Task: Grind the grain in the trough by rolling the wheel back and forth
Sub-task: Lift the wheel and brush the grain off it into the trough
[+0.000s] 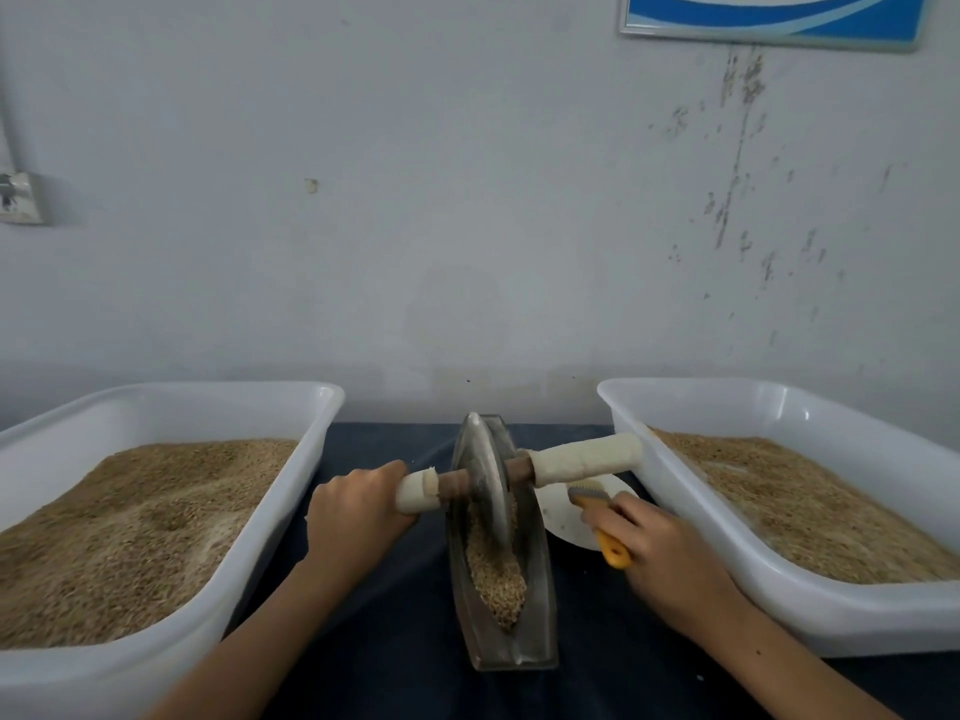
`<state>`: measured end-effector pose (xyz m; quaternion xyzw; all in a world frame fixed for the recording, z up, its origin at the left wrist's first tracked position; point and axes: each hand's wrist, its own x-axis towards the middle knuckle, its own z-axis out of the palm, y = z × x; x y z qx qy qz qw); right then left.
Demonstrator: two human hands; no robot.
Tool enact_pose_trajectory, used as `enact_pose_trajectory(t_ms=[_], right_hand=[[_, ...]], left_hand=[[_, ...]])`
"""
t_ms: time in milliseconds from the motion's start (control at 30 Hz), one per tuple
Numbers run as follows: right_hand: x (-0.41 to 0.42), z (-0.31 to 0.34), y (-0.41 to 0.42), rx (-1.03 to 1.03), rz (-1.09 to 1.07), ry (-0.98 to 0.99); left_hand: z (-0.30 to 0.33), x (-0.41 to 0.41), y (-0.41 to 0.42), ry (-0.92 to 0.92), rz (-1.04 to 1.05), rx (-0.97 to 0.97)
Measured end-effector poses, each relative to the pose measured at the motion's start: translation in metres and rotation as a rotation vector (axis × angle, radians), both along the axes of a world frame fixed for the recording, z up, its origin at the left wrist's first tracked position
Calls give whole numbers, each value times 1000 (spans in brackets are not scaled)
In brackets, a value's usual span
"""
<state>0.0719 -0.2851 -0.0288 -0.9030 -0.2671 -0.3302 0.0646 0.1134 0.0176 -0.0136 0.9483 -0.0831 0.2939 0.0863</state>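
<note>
So on the far left there's a white tub [156, 511] full of grain. Next over, the left hand [358, 511] is wrapped tight round the left handle [415, 491] of the wheel [485, 480]. The wheel sits just right of that grip, standing on edge in the trough [498, 563], toward its far half, with grain [496, 574] heaped on the near side. The trough's long axis runs straight away from the person; the axle lies crosswise, tilted up to the right. The right handle [582, 457] is free, because the right hand [660, 548] is holding a yellow brush [605, 527] over a white plate [566, 517]. Looks like a pause mid-grind to me: next it probably needs the brush dropped and both hands rolling. Another tub [805, 511] sits far right.
</note>
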Motion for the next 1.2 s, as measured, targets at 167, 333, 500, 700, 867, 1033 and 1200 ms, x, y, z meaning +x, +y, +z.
enact_pose_trajectory(t_ms=[167,333,500,700,867,1033,1200], right_hand=[[-1,6,12,378,177,-22],[15,16,36,622,355,-23],[50,27,55,695,342,159],[75,28,68,569,299,259],[83,31,69,578,252,410],[73,40,65,609,245,535],[58,49,59,612,248,532]], left_hand=[[19,1,-4,10,41,-61],[35,0,-7,-89,95,-137],[39,-1,-3,-119,123,-200],[36,1,-4,-107,110,-174],[34,1,-5,-120,104,-160],[34,0,-4,-159,79,-173],[33,1,-3,-178,67,-184]])
